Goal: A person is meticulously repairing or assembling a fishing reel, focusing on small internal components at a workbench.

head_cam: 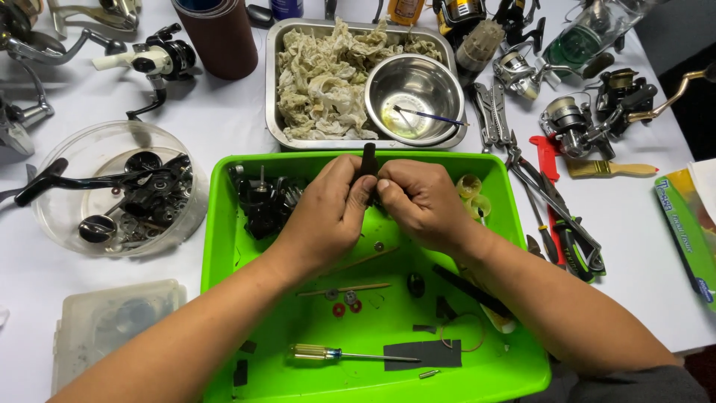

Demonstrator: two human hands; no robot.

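While both hands meet over the green tray (224,246), their fingers pinch one slim black part (368,158) standing upright between them.
Left hand (326,216) and right hand (419,203) fingers closed on it, touching each other. Below lie a yellow-handled screwdriver (339,354), red washers (347,307), black reel body (261,201). Beyond the tray: steel pan of rags (328,82) with a steel bowl (415,97); pliers (567,231) to the right.
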